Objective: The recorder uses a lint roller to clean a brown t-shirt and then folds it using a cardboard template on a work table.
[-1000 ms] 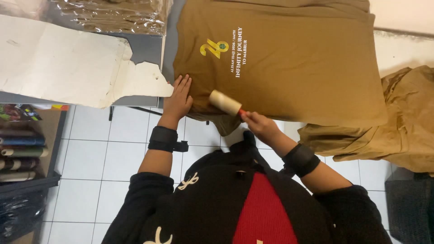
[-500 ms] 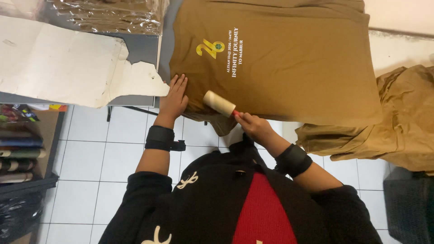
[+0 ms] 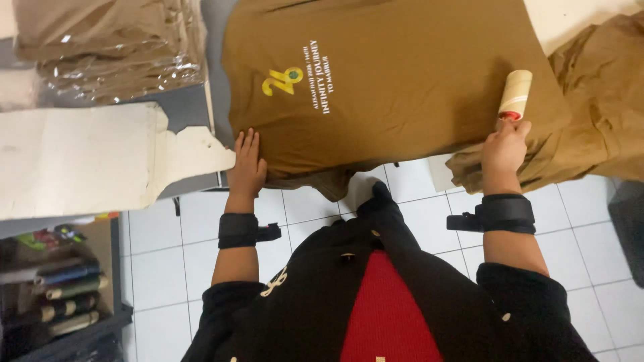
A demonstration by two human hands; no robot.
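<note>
One brown T-shirt lies spread flat on the desk, its lower hem hanging just over the near edge above the tiled floor. On its chest sit a small yellow emblem and a few lines of white print, left of centre. The left hand rests open and flat on the shirt's lower left corner, fingers spread, pinning the cloth. The right hand is closed around the red handle of a lint roller, whose pale cylinder lies on the shirt near its right edge. Half a second ago the roller was at the bottom middle of the shirt, close to the left hand; it has since travelled across to the right side, so I judge that this lower stretch of cloth has been rolled over.

Right of the shirt lies a heap of crumpled brown garments. To the left, a stack of folded brown shirts in clear plastic bags sits at the far corner, with a torn sheet of white paper nearer the edge. Below the desk, a shelf holds dark rolled items.
</note>
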